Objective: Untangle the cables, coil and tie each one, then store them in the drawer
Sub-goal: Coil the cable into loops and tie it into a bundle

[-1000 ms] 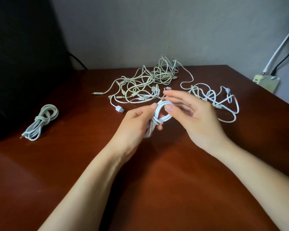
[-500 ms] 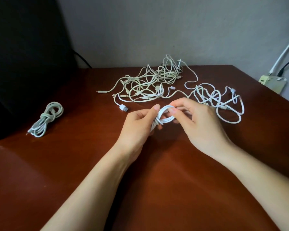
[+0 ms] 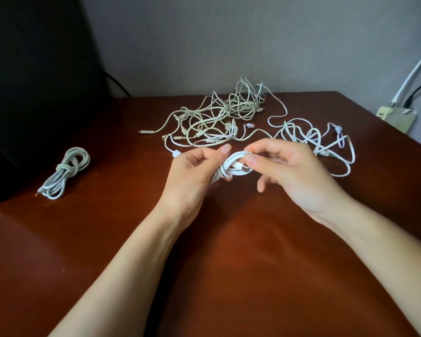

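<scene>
Just in front of the tangled cables (image 3: 219,120), the left hand (image 3: 192,173) gripped a white coil (image 3: 230,162); the right hand (image 3: 294,173) pinched its plug (image 3: 243,166). Well left of those cables lay a tied coil (image 3: 63,172).

At desk (image 3: 229,263) left, tied coil (image 3: 65,172) is laid. Behind centre, tangled pile (image 3: 232,127) is set, looser tangle (image 3: 312,138) to its right. Before both, held coil (image 3: 231,166) is seen mid-desk.

1. I see a white coiled cable (image 3: 229,164) held at frame centre, its plug showing.
2. Tied pale coil (image 3: 65,171) lies at left.
3. Tangled cables (image 3: 225,113) sit upper centre, with a loose white cable (image 3: 312,138) at upper right.
</scene>
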`<action>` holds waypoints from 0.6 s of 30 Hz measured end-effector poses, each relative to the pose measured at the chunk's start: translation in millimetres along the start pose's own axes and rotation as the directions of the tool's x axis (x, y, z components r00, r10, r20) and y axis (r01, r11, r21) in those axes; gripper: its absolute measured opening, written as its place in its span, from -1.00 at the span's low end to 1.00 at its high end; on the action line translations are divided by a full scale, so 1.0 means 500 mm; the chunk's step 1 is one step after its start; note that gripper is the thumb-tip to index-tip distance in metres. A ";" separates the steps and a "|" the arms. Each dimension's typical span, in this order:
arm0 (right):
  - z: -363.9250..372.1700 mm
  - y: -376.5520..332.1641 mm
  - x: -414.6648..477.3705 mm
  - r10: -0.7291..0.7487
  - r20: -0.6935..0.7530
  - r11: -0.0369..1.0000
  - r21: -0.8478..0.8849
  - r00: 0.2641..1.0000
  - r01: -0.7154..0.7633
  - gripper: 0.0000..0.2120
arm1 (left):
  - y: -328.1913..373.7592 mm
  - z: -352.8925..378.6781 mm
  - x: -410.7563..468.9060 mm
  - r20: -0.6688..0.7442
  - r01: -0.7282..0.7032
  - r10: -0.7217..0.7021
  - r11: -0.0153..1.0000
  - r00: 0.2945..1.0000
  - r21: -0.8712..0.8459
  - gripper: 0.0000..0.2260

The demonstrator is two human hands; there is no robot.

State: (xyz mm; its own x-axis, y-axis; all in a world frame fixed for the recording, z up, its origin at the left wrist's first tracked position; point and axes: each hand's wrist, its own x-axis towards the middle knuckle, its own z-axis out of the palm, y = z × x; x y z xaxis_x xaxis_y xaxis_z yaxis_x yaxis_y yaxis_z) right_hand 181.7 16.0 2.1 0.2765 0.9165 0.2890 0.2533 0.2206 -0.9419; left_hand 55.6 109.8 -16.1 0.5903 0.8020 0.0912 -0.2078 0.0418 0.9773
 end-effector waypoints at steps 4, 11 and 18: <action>-0.003 0.005 0.003 0.056 -0.033 0.998 0.043 0.998 -0.055 -0.91 | -0.004 0.000 -0.001 -0.010 -0.028 0.030 0.994 1.000 0.103 -0.71; 0.006 0.015 0.011 0.061 -0.239 0.995 0.091 0.969 -0.040 -0.90 | -0.013 0.004 -0.005 0.000 -0.266 0.302 0.838 0.953 0.477 -0.79; 0.000 0.010 0.010 0.021 -0.236 1.000 0.010 0.971 -0.019 -0.88 | -0.019 -0.005 -0.010 0.172 -0.450 0.523 0.469 0.835 0.760 -0.73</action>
State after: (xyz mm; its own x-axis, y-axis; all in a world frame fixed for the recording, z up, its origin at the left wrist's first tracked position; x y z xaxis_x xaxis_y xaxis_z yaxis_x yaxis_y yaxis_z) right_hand 184.4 21.6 -1.2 0.4930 0.8161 0.3015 0.2390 0.2062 -0.9489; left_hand 52.5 107.0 -26.3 0.5183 0.5887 0.6203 0.2296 -0.7945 0.5622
